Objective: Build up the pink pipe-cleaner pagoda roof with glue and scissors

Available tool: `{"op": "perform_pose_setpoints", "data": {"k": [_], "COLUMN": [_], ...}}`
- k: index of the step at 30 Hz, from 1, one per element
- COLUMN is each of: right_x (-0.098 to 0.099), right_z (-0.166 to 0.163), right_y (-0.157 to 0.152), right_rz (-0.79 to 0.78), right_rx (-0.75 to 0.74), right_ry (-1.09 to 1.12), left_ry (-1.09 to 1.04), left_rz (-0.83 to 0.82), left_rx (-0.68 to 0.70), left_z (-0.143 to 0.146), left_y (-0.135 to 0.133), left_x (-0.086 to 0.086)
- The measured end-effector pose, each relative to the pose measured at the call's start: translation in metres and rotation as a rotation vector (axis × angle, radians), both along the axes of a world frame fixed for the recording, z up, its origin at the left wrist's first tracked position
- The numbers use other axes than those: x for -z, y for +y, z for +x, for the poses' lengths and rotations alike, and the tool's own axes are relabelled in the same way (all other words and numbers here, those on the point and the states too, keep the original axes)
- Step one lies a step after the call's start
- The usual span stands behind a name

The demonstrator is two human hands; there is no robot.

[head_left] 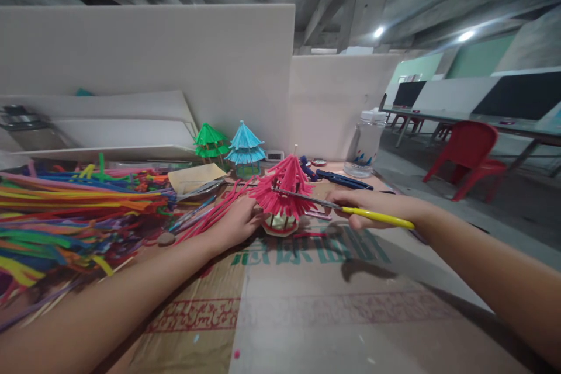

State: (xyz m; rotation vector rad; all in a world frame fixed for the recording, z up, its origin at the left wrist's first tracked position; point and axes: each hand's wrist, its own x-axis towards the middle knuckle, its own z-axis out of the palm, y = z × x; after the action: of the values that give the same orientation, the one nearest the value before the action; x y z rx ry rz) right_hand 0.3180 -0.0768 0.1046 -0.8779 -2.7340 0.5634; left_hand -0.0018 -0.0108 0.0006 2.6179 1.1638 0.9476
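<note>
A small pink pavilion model [287, 187] with a two-tiered roof of fuzzy chenille stems stands on the table before me. My left hand [241, 219] is at its left side, fingers bent and closed on its edge; the fingertips are partly hidden. In my right hand [368, 204] is a yellow-handled tool [379, 217] with long thin metal jaws. Its tip reaches in at the pink roof fringe. Long pink chenille stems [210, 216] lie beside my left hand.
Bundles of colored chenille stems [87, 198] cover the left. Green [211, 139] and blue [244, 146] pavilion models stand behind, near a white panel [153, 52]. A dark blue tool [344, 179] and a clear bottle [364, 143] are at the back right. A red chair [467, 149] stands beyond.
</note>
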Motion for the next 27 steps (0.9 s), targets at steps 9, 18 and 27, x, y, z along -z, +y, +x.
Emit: {"op": "perform_pose_setpoints", "data": {"k": [9, 18, 27], "right_x": [-0.0082, -0.0061, -0.0054], "right_z": [-0.0035, -0.0044, -0.0047], "right_y": [-0.0042, -0.0045, -0.0017], "right_rz": [-0.025, -0.043, -0.03], "right_rx": [-0.017, -0.035, -0.058], "right_ry": [-0.001, 0.026, 0.049], "left_ry": [-0.001, 0.04, 0.024], "left_rz": [0.007, 0.028, 0.038], "left_rx": [0.002, 0.006, 0.018], "left_z": [0.0001, 0.0, -0.0002], "left_y": [0.0002, -0.0018, -0.0027], "left_x": [-0.0004, -0.0026, -0.0029]}}
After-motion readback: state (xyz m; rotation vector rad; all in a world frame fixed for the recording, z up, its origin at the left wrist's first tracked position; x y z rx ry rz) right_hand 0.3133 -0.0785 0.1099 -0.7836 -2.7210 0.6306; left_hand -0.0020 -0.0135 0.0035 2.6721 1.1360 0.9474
